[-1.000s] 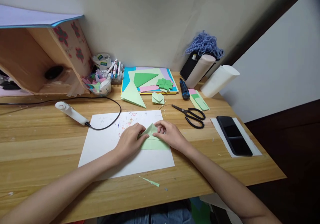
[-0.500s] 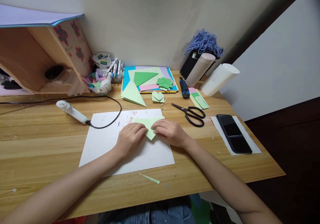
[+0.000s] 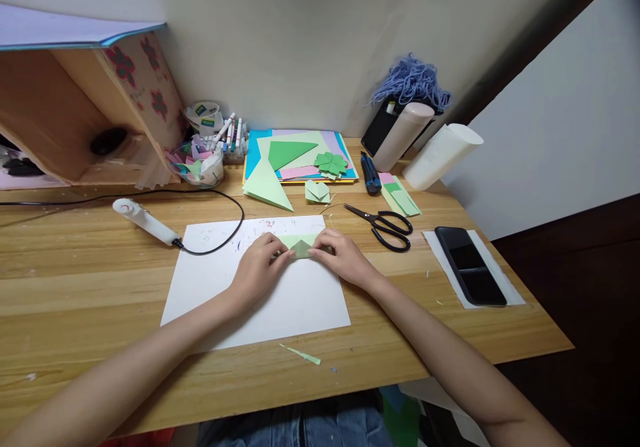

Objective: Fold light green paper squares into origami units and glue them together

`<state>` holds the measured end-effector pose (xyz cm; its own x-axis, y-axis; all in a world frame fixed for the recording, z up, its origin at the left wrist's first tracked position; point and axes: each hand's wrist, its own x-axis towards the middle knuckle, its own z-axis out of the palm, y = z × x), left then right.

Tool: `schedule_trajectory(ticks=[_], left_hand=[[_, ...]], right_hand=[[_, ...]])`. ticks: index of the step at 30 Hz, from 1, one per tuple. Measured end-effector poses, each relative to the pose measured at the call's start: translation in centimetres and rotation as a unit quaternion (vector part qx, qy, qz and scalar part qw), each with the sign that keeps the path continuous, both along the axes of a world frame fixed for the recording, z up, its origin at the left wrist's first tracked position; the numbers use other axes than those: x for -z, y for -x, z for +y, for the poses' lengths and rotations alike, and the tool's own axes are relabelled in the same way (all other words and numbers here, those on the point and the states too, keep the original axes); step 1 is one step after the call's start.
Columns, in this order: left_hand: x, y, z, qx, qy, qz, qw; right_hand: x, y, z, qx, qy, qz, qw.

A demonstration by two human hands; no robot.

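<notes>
Between my hands is a light green folded paper (image 3: 301, 248), its near point turned up so a small triangle shows in the middle. My left hand (image 3: 264, 261) pinches its left part, thumb at the near fold. On the other side my right hand (image 3: 341, 252) pinches the right part the same way. Parts of the paper are hidden under the fingers. Beneath lies a white sheet (image 3: 240, 320) with coloured specks near its top. Just beyond stands a small folded paper heart (image 3: 317, 192). Black-handled scissors (image 3: 383, 225) rest to the right of my right hand.
A white corded tool (image 3: 146, 221) lies at left, its black cable looping near the sheet. Coloured papers (image 3: 253, 150), a green paper clover (image 3: 331, 163) and a blue cutter (image 3: 371, 174) are at the back. A phone (image 3: 470, 266) lies at right; a paper scrap (image 3: 301, 353) is in front.
The paper's near point, which aimed toward me, is now folded up and away. Both hands have shifted their fingers to the new near edge.
</notes>
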<state>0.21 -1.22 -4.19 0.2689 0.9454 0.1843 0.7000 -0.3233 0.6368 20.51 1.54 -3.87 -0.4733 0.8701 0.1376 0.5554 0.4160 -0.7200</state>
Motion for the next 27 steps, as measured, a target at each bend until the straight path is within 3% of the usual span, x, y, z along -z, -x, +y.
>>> schedule_trajectory(ticks=[6, 10, 22, 27], left_hand=[[0.1, -0.1, 0.4, -0.032, -0.015, 0.021, 0.999], [0.1, -0.2, 0.5, -0.046, -0.036, 0.046, 0.997], [-0.4, -0.1, 0.4, -0.060, -0.033, 0.086, 0.994], [-0.4, -0.1, 0.5, -0.053, -0.028, 0.087, 0.994]], right_hand=[[0.4, 0.5, -0.3, 0.093, -0.017, -0.066, 0.993], [0.6, 0.9, -0.6, 0.119, -0.047, -0.084, 0.988], [0.8, 0.9, -0.9, 0.133, -0.059, -0.147, 0.978], [0.7, 0.6, -0.6, 0.109, -0.086, -0.164, 0.977]])
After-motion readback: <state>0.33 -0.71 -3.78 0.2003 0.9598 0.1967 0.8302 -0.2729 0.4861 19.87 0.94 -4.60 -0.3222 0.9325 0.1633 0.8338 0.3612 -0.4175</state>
